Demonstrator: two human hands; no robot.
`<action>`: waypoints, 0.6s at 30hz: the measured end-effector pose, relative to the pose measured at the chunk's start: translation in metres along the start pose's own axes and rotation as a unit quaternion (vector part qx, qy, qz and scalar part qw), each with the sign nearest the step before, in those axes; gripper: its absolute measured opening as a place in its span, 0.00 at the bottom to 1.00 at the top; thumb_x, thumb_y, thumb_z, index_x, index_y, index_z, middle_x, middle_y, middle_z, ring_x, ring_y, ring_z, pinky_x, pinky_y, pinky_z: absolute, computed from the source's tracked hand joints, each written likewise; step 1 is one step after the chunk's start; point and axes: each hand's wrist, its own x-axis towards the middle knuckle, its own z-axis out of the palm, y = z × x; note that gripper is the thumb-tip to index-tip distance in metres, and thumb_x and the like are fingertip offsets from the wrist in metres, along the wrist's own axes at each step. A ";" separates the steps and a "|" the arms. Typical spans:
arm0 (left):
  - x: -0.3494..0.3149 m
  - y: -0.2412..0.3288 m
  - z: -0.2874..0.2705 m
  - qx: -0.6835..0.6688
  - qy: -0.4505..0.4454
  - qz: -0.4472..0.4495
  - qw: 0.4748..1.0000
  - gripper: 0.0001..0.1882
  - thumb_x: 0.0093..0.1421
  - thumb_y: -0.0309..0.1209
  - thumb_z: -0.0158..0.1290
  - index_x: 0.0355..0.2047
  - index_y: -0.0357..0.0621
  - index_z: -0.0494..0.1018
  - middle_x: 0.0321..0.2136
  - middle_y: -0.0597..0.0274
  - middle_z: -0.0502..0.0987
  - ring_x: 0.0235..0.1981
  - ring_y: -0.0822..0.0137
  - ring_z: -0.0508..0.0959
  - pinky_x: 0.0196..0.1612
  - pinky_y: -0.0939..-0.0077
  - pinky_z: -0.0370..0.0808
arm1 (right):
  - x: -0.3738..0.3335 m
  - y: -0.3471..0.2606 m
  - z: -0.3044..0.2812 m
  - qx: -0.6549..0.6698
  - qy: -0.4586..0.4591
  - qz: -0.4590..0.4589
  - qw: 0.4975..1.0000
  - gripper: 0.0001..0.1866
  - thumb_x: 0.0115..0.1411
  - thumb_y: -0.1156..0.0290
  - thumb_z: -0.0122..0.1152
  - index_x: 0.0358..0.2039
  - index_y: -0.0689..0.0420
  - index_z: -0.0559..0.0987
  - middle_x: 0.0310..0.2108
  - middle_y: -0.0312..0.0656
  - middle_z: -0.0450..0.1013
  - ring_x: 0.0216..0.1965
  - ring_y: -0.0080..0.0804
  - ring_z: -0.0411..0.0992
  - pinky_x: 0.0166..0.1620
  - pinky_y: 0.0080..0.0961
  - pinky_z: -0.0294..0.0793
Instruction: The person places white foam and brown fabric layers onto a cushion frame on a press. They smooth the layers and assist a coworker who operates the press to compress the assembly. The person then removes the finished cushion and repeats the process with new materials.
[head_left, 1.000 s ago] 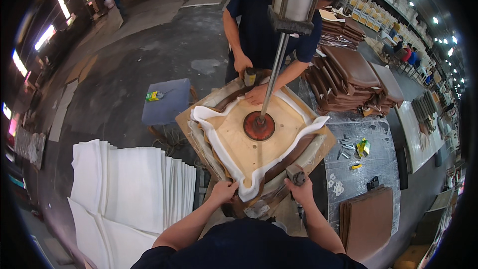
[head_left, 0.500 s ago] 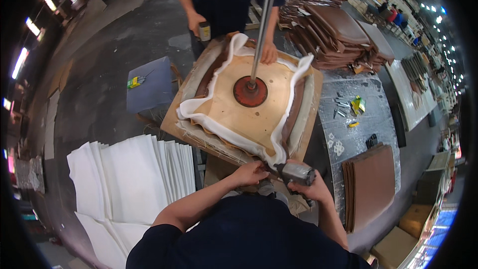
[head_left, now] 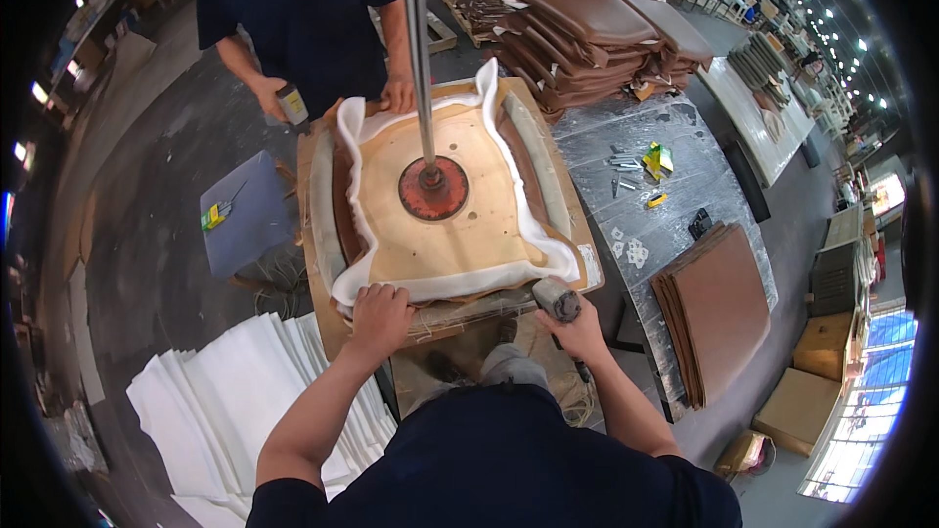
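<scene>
A wooden seat panel [head_left: 469, 230] lies under a round red press plate [head_left: 433, 189] on a metal rod. White padding [head_left: 445, 286] is folded up around its edges, with brown cover material [head_left: 341, 176] and grey-beige fabric [head_left: 323, 186] outside it. My left hand [head_left: 381, 320] is closed over the padding at the near left edge. My right hand [head_left: 579, 330] grips a staple gun [head_left: 558, 300] by the near right corner, its head close to the padding. Across the seat, a co-worker's one hand [head_left: 398, 93] rests at the far edge; the other holds a similar tool [head_left: 291, 103].
White padding sheets [head_left: 225, 381] are stacked at lower left. A blue-grey stool top [head_left: 245, 210] bears a small yellow-green box. On the right, a plastic-covered table [head_left: 606, 205] holds metal pieces, a yellow cutter and brown panels [head_left: 719, 303]. Brown covers [head_left: 577, 34] are piled behind.
My left hand has moved left, away from the staple gun, onto the padding's near left edge. The seat now sits squarer to me. The view has shifted; the staple gun stays by the near right corner.
</scene>
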 end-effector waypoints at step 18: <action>0.163 0.175 0.066 -0.123 0.009 -0.010 0.992 0.14 0.65 0.40 0.66 0.45 0.46 0.82 0.40 0.52 0.79 0.48 0.48 0.80 0.53 0.47 0.74 | 0.120 0.020 -0.093 0.012 -0.066 -0.024 0.997 0.38 0.61 0.70 0.82 0.71 0.55 0.77 0.53 0.46 0.86 0.55 0.28 0.84 0.60 0.31 0.82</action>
